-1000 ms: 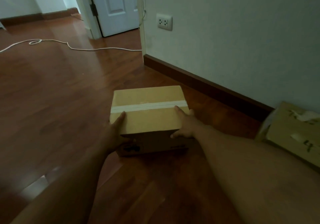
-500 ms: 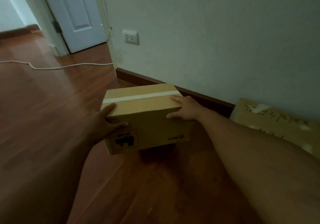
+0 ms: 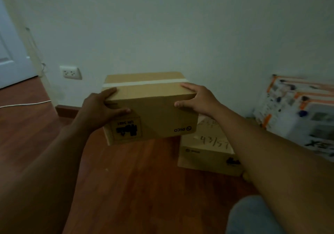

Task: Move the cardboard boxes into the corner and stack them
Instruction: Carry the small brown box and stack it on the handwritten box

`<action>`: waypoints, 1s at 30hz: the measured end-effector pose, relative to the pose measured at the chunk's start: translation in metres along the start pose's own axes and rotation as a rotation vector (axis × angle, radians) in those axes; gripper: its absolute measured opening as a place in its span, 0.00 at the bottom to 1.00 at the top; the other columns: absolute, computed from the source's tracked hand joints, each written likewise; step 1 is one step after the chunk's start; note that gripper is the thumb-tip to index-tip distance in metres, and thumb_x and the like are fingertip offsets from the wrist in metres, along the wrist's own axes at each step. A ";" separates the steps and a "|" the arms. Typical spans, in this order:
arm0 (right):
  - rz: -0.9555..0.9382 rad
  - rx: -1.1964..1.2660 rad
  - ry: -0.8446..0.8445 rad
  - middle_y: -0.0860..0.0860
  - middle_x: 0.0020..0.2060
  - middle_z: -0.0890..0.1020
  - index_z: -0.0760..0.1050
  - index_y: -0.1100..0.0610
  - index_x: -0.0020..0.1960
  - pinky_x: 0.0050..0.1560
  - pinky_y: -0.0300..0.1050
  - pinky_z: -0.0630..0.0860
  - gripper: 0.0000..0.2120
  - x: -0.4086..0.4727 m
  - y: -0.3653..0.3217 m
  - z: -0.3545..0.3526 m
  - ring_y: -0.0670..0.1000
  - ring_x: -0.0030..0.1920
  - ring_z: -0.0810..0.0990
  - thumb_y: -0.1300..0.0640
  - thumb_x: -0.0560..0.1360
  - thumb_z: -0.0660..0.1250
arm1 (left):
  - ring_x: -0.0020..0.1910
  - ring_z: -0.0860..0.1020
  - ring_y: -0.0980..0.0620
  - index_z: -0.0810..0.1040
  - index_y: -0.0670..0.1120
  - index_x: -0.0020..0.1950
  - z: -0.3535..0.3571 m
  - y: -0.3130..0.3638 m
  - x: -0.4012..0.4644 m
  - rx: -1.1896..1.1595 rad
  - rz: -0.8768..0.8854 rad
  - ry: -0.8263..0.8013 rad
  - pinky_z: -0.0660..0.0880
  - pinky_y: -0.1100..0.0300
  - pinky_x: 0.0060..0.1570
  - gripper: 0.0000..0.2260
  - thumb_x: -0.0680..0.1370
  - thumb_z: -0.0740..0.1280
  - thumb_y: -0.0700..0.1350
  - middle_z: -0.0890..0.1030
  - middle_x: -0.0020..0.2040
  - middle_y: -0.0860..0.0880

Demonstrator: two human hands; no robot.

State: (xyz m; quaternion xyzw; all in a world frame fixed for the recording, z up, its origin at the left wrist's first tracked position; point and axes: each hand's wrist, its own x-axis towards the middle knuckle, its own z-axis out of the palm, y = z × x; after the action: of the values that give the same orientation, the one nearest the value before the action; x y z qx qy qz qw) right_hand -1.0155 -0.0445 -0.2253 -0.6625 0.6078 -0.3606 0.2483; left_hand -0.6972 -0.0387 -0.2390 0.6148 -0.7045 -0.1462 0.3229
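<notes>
Dim room, reddish wood floor (image 3: 126, 179), pale wall (image 3: 180, 25).
I hold a taped cardboard box (image 3: 153, 114) in the air, left hand (image 3: 98, 110) and right hand (image 3: 197, 100) clamping its sides; second cardboard box (image 3: 204, 152) sits lower right.

Bare forearms, no sleeves; grey-blue trouser knee (image 3: 253, 215) at lower right.

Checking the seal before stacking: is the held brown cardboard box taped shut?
Shut: a pale tape strip runs unbroken across the brown cardboard box's closed top.
</notes>
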 end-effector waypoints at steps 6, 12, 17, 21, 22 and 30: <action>0.090 -0.021 0.187 0.51 0.71 0.72 0.72 0.44 0.72 0.63 0.50 0.75 0.42 -0.033 0.050 -0.067 0.54 0.66 0.73 0.45 0.61 0.82 | 0.60 0.78 0.44 0.70 0.53 0.75 0.059 0.057 0.025 -0.060 0.136 -0.093 0.76 0.50 0.59 0.47 0.59 0.76 0.67 0.79 0.63 0.42; 0.200 -0.143 0.225 0.53 0.72 0.72 0.70 0.46 0.74 0.65 0.51 0.74 0.41 -0.055 0.098 -0.108 0.55 0.67 0.73 0.47 0.63 0.81 | 0.59 0.77 0.44 0.67 0.52 0.76 0.133 0.097 0.042 -0.087 0.206 -0.223 0.72 0.56 0.53 0.42 0.65 0.78 0.60 0.77 0.62 0.42; 0.338 -0.251 0.227 0.56 0.73 0.70 0.66 0.48 0.76 0.66 0.58 0.73 0.43 -0.071 0.135 -0.120 0.59 0.68 0.72 0.45 0.65 0.80 | 0.58 0.75 0.46 0.66 0.54 0.77 0.190 0.112 0.055 -0.082 0.248 -0.319 0.72 0.56 0.54 0.45 0.63 0.76 0.64 0.74 0.62 0.43; 0.441 -0.444 0.169 0.58 0.75 0.67 0.64 0.50 0.77 0.70 0.54 0.67 0.43 -0.081 0.156 -0.119 0.61 0.72 0.67 0.40 0.67 0.77 | 0.63 0.73 0.42 0.64 0.56 0.77 0.224 0.114 0.051 -0.123 0.251 -0.365 0.74 0.48 0.61 0.45 0.64 0.77 0.62 0.70 0.66 0.41; 0.446 -0.495 0.157 0.59 0.75 0.66 0.65 0.51 0.76 0.70 0.54 0.65 0.41 -0.082 0.158 -0.119 0.61 0.72 0.66 0.39 0.69 0.75 | 0.65 0.72 0.41 0.63 0.56 0.77 0.232 0.115 0.049 -0.144 0.252 -0.366 0.74 0.47 0.63 0.44 0.64 0.78 0.60 0.68 0.68 0.41; 0.326 -0.624 0.089 0.53 0.80 0.56 0.59 0.51 0.79 0.76 0.54 0.54 0.37 -0.063 0.169 -0.107 0.54 0.79 0.53 0.40 0.76 0.67 | 0.76 0.62 0.40 0.63 0.49 0.78 0.261 0.125 0.056 -0.188 0.303 -0.273 0.67 0.43 0.70 0.45 0.66 0.79 0.56 0.49 0.81 0.45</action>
State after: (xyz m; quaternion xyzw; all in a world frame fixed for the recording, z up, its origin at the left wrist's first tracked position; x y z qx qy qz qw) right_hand -1.2052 0.0058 -0.2998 -0.5845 0.7965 -0.1417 0.0617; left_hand -0.9611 -0.1168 -0.3434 0.4436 -0.8094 -0.2428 0.2985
